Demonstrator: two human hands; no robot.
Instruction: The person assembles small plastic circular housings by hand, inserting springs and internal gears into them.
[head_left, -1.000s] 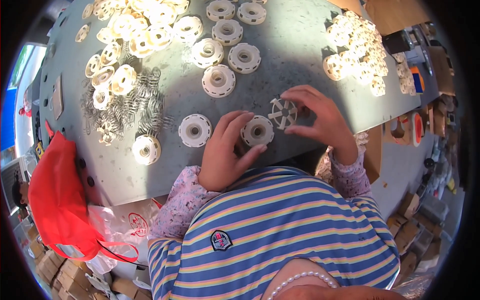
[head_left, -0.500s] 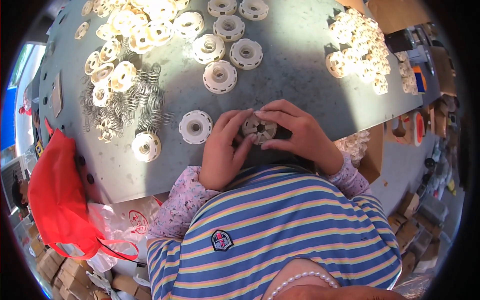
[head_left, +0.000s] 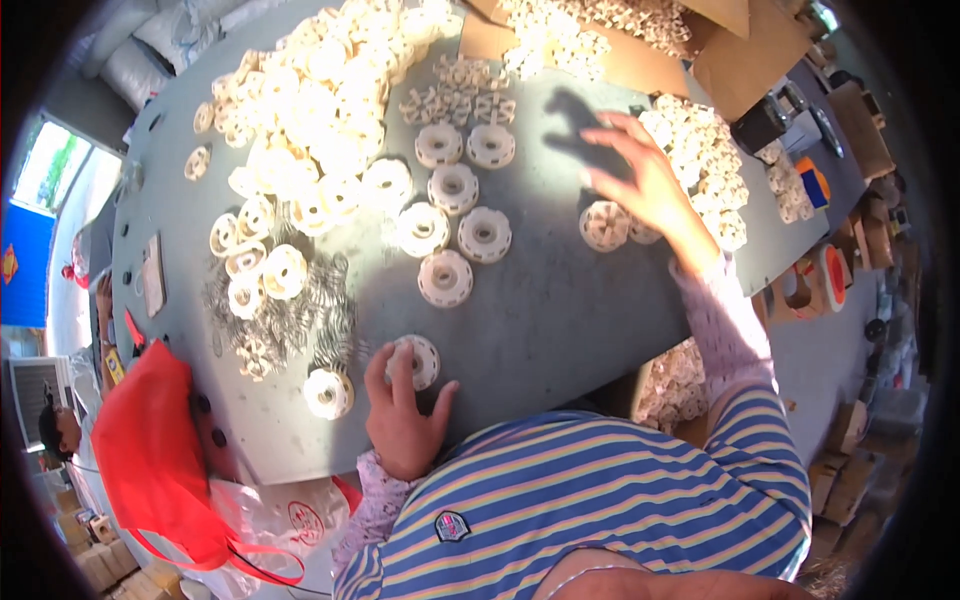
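Observation:
My left hand [head_left: 405, 420] lies over a white slotted disc [head_left: 428, 362] near the table's front edge. Its index and middle fingers touch the disc, and the thumb stands apart to the right. Farther out on the right, my right hand [head_left: 645, 185] is raised with its fingers spread and nothing in them. Just below its fingers, a round cream part with radial vanes [head_left: 605, 226] rests on the table. Another cream part is partly hidden behind the wrist. Several white discs with coil springs in their centres, such as this disc [head_left: 445, 278], stand grouped mid-table.
A sunlit heap of cream rings [head_left: 320, 110] covers the far left, with loose coil springs [head_left: 300, 305] before it. Small cream pieces [head_left: 460, 95] lie at the back. Stacked cream parts [head_left: 690, 150] stand right. A red bag [head_left: 150, 440] hangs at the left edge.
My hands have parted. The vaned part they held now lies at the right, where my right hand has opened. My left hand has moved onto the nearby disc. The view has shifted.

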